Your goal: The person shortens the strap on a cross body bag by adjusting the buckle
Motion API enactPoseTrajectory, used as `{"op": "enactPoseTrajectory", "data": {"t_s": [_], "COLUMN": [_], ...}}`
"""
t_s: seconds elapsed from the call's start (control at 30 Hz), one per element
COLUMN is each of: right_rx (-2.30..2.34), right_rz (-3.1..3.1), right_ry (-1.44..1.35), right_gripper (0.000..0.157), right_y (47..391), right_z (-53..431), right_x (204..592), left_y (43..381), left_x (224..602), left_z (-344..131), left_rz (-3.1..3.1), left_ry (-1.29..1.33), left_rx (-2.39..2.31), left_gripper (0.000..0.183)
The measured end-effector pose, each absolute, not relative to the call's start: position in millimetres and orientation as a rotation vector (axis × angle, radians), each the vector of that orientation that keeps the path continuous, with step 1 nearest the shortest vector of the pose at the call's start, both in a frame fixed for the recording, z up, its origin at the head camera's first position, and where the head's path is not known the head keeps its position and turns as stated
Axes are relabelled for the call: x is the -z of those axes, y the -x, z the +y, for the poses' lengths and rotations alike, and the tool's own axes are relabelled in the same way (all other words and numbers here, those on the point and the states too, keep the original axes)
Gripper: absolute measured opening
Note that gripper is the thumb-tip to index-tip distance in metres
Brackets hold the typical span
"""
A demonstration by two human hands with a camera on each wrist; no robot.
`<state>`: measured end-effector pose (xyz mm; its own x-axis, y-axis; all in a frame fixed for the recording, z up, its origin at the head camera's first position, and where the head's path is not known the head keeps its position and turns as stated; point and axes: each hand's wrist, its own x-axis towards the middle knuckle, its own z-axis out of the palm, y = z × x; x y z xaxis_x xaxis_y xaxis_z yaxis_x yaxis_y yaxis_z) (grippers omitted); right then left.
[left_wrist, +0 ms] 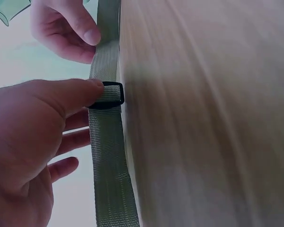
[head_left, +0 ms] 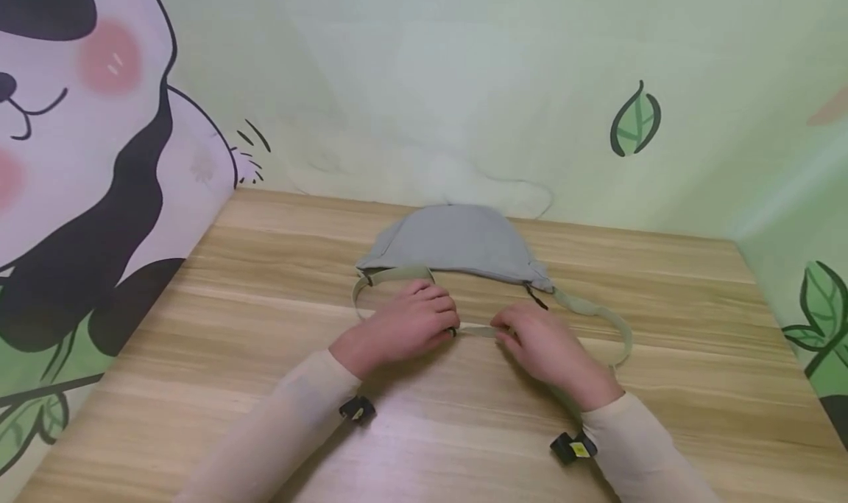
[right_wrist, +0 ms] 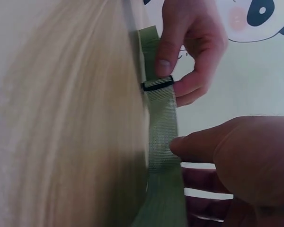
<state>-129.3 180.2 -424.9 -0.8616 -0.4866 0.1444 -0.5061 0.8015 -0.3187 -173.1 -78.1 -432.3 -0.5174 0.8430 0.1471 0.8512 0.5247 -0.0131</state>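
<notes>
Pinching the buckle [left_wrist: 105, 105] is the left hand [head_left: 412, 320]; the right hand [head_left: 539, 341] pinches the strap [right_wrist: 162, 123] further right. Strap's probably super light and floppy, best held by the buckle.

A cartoon panda [head_left: 79, 149] and leaf [head_left: 636, 125] on green walls [head_left: 411, 76] suggest a children's room.

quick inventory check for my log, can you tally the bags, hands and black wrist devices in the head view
Bags: 1 (grey bag)
Hands: 2 (left hand, right hand)
Black wrist devices: 2 (left one, right one)
Total: 5
</notes>
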Motion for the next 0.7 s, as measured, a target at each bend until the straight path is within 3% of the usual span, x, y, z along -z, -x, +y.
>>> {"op": "enactPoseTrajectory", "data": {"t_s": [0.17,0.7], "right_rx": [-0.68,-1.512], "right_rz": [-2.949,-2.981], "right_ry": [-0.79,-0.73], "right_gripper": [0.004,0.013], "right_y": [130.0,128.8], "right_z": [183.6,196.4], "right_x": [428.2,415.4], "left_y": [170.8,167.8], "left_x": [430.3,421.9], "left_z": [-78.5,-94.1], "left_rz": [-2.642,-2.524], "left_ry": [1.464,1.439], "left_rx": [0.142,0.402], "left_gripper": [0.012,0.031]}}
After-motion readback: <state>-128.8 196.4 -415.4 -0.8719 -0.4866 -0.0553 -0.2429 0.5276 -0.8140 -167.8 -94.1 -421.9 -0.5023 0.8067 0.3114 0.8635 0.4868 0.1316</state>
